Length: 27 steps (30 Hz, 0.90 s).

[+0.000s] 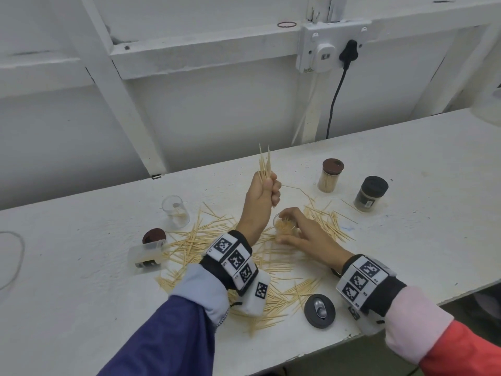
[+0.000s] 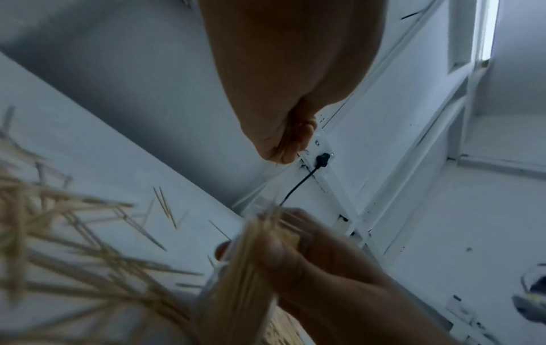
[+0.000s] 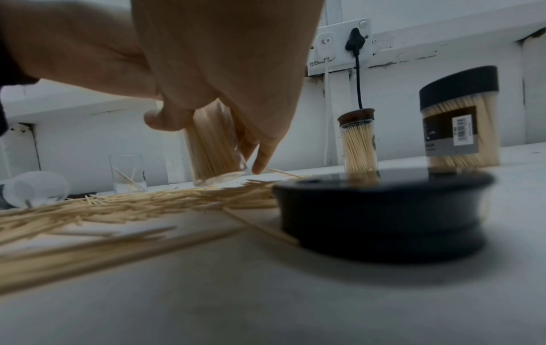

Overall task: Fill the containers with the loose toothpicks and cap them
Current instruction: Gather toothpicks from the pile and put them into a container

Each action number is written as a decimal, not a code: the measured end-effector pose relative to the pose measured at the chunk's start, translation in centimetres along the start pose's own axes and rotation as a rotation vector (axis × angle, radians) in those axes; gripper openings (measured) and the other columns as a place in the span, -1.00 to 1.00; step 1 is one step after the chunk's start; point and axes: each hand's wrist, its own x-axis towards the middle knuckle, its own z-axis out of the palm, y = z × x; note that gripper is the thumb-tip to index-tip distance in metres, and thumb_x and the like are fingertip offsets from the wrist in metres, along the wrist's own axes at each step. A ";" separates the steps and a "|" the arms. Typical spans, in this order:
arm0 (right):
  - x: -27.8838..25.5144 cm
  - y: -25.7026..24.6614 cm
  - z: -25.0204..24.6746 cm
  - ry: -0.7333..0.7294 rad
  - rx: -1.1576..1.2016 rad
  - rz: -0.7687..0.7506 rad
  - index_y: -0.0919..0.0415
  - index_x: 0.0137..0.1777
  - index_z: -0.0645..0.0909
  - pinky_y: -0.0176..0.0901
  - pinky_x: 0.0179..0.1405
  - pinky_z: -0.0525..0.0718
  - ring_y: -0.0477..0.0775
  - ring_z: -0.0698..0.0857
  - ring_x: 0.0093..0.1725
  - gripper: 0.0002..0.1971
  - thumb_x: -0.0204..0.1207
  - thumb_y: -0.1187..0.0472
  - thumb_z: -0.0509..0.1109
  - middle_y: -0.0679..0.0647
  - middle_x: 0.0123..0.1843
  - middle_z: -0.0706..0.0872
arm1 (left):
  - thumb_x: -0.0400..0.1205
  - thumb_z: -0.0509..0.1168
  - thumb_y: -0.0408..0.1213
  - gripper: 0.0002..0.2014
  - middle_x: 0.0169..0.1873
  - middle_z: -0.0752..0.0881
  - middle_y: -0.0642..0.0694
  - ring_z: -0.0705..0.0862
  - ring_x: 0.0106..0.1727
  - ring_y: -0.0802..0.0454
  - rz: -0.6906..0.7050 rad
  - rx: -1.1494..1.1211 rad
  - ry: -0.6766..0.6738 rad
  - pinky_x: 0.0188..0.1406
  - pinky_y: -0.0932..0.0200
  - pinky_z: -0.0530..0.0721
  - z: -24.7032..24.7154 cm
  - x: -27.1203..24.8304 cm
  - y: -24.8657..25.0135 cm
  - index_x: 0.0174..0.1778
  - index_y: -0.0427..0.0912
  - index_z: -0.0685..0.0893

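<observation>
The left hand [image 1: 262,191] is raised above the white bench [image 1: 406,164], fist closed round a bundle of toothpicks [image 1: 265,164] whose points stick up out of the top of the grip. Just to its right and lower, the right hand [image 1: 306,234] curls its fingers and thumb round an open clear jar [image 1: 284,226] standing on the bench, already well filled with toothpicks; the right wrist view shows that jar [image 3: 213,149] tilted slightly, its base on the surface. The two hands are close but not touching.

Loose toothpicks [image 1: 206,240] lie scattered over the middle of the bench, around and near both hands. To the far left of the pile stands a nearly empty clear jar [image 1: 176,211] with only a few picks inside. Nearer on the left a clear container [image 1: 146,255] lies on its side, with a brown cap [image 1: 154,236] just beyond it. At the near right a black lid [image 1: 320,310] rests flat among the picks. On the far right stand two filled and capped jars: a slim one with a brown cap [image 1: 330,176] and a wider one with a black cap [image 1: 371,194]. A wall socket [image 1: 330,47] with a black plug sits above the bench
</observation>
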 end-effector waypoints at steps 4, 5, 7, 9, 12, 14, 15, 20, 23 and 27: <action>0.0 0.0 0.0 -0.035 -0.014 -0.037 0.00 0.37 0.38 -0.26 0.08 0.54 -0.28 0.58 0.16 -0.39 0.44 -0.26 0.44 -0.16 0.25 0.60 | 0.83 -0.09 -0.35 -0.80 -0.31 0.45 0.02 0.39 -0.40 0.21 -0.023 -0.035 0.011 -0.32 0.35 0.43 1.1 0.0 -0.7 0.00 -0.11 0.41; 0.0 -0.1 -0.1 -0.036 -0.010 -0.044 0.02 0.40 0.37 -0.22 0.12 0.57 -0.22 0.60 0.18 -0.35 0.43 -0.28 0.44 -0.12 0.29 0.60 | 0.83 -0.08 -0.35 -0.80 -0.31 0.45 0.03 0.40 -0.39 0.19 -0.025 -0.030 0.007 -0.31 0.35 0.44 1.2 0.0 -1.0 0.00 -0.11 0.41; 0.0 -0.1 -0.1 -0.038 0.001 -0.056 0.07 0.50 0.31 -0.14 0.29 0.57 -0.13 0.59 0.30 -0.25 0.43 -0.28 0.45 -0.07 0.40 0.58 | 0.83 -0.08 -0.34 -0.82 -0.30 0.47 0.02 0.43 -0.36 0.17 -0.022 -0.007 -0.009 -0.31 0.34 0.48 1.4 -0.2 -1.4 0.00 -0.13 0.40; 0.1 -0.1 -0.1 -0.041 0.006 -0.061 0.10 0.59 0.23 -0.12 0.39 0.53 -0.10 0.55 0.39 -0.15 0.42 -0.29 0.45 -0.07 0.47 0.53 | 0.83 -0.08 -0.33 -0.84 -0.28 0.49 0.00 0.51 -0.32 0.17 -0.008 0.025 -0.036 -0.32 0.35 0.56 1.4 -0.4 -1.5 0.04 -0.17 0.40; 0.1 -0.1 -0.2 -0.017 0.003 -0.054 0.09 0.61 0.22 -0.12 0.31 0.57 -0.07 0.59 0.33 -0.07 0.35 -0.40 0.37 -0.14 0.42 0.53 | 0.83 -0.07 -0.32 -0.84 -0.23 0.56 -0.07 0.64 -0.23 0.12 0.027 0.057 -0.065 -0.20 0.32 0.67 1.2 -0.5 -1.5 0.09 -0.24 0.39; 0.1 -0.4 -0.3 0.009 0.048 -0.089 0.06 0.65 0.16 -0.22 0.31 0.56 -0.10 0.56 0.36 -0.06 0.37 -0.34 0.42 -0.30 0.53 0.39 | 0.83 -0.07 -0.31 -0.84 -0.21 0.58 -0.09 0.67 -0.18 0.08 0.038 0.048 -0.082 -0.12 0.29 0.69 1.0 -0.6 -1.5 0.09 -0.25 0.40; 0.1 -0.6 -0.3 0.013 0.077 -0.120 0.02 0.70 0.05 -0.29 0.36 0.53 -0.15 0.52 0.40 -0.03 0.41 -0.26 0.46 -0.44 0.60 0.22 | 0.83 -0.06 -0.31 -0.84 -0.20 0.59 -0.09 0.68 -0.16 0.07 0.041 0.044 -0.090 -0.08 0.29 0.68 0.9 -0.6 -1.5 0.09 -0.26 0.40; 0.2 -1.1 -0.3 0.013 0.096 -0.185 -0.29 0.65 -0.22 -0.24 0.46 0.48 -0.22 0.44 0.48 -0.02 0.49 -0.06 0.47 -0.59 0.63 -0.12 | 0.83 -0.07 -0.37 -0.84 -0.22 0.58 -0.09 0.66 -0.22 0.20 0.074 0.038 -0.102 -0.11 0.37 0.63 0.9 -0.9 -1.2 0.08 -0.29 0.40; 0.3 -0.9 -0.2 0.016 0.138 -0.160 -0.48 0.56 -0.20 -0.32 0.55 0.33 -0.35 0.24 0.60 -0.05 0.50 0.00 0.49 -0.69 0.57 -0.06 | 0.83 -0.05 -0.32 -0.84 -0.21 0.62 -0.06 0.67 -0.13 0.04 0.067 0.047 -0.127 -0.02 0.08 0.68 1.0 -1.1 -1.8 0.07 -0.20 0.43; 0.1 -0.3 -0.4 0.054 0.149 -0.080 -0.21 0.49 0.26 -0.12 0.23 0.64 -0.36 0.62 0.23 -0.38 0.52 0.02 0.48 -0.39 0.31 0.60 | 0.83 -0.04 -0.28 -0.75 -0.03 0.72 0.17 0.70 0.09 0.11 0.119 0.174 -0.166 0.16 0.14 0.65 1.0 -1.6 -2.7 0.20 -0.27 0.52</action>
